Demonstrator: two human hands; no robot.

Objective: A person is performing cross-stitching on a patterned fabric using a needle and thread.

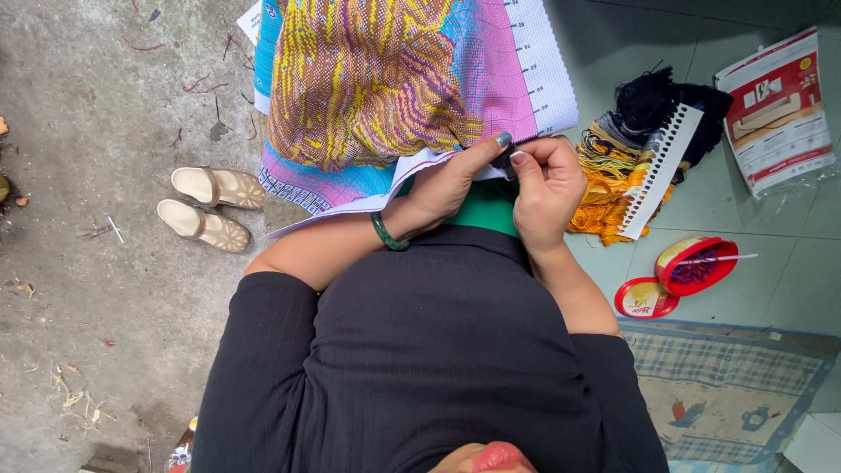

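A large cross-stitch cloth [385, 79] lies over my lap, stitched in yellow, purple, pink and blue, with a white gridded border. My left hand [447, 184], with a green bangle at the wrist, pinches the cloth's near white edge between thumb and fingers. My right hand [547, 188] is closed on the same edge right beside it, fingers curled around a small dark bit I cannot make out. Both hands touch at the cloth's edge, above a green garment [482, 206].
A pair of beige sandals [210, 206] sits on the concrete at left. On the tiled floor at right lie bundles of orange and black thread [613, 175] with a white thread-organizer card [661, 171], a printed packet [775, 109], a red tub [696, 265] with its lid [646, 298], and a checked mat [727, 390].
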